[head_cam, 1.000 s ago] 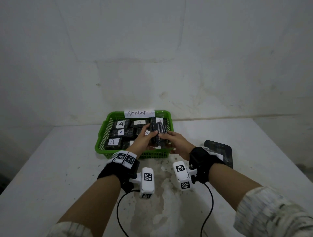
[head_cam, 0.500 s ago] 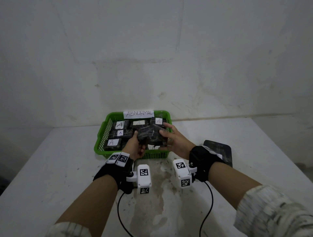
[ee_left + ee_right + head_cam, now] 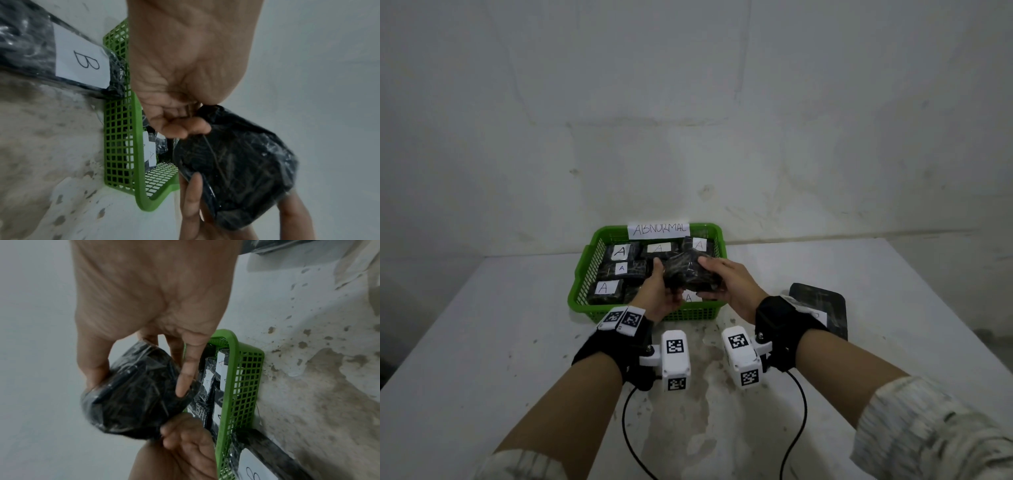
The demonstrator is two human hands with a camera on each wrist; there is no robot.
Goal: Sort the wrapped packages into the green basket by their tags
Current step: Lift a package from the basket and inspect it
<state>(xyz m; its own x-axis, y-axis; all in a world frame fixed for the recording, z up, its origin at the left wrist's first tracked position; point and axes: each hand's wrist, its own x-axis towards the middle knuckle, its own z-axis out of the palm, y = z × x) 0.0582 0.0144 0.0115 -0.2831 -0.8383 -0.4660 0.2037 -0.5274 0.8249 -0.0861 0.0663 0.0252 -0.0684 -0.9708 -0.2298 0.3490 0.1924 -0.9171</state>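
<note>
Since a moment ago I've turned the black package [image 3: 690, 272] flatter over the green basket [image 3: 585, 274], my left hand [image 3: 659, 296] and right hand [image 3: 732, 282] both gripping it.

A black plastic-wrapped package [image 3: 690, 274] is held above the near part of the green basket [image 3: 585, 274], no tag showing on it. Inside the basket lie black packages tagged A [image 3: 608, 289]; the far rim carries an "ABNORMAL" label [image 3: 658, 230].

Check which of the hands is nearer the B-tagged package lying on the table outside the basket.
Right. The right hand is just left of the B-tagged package; the left hand is farther left, across the held package.
</note>
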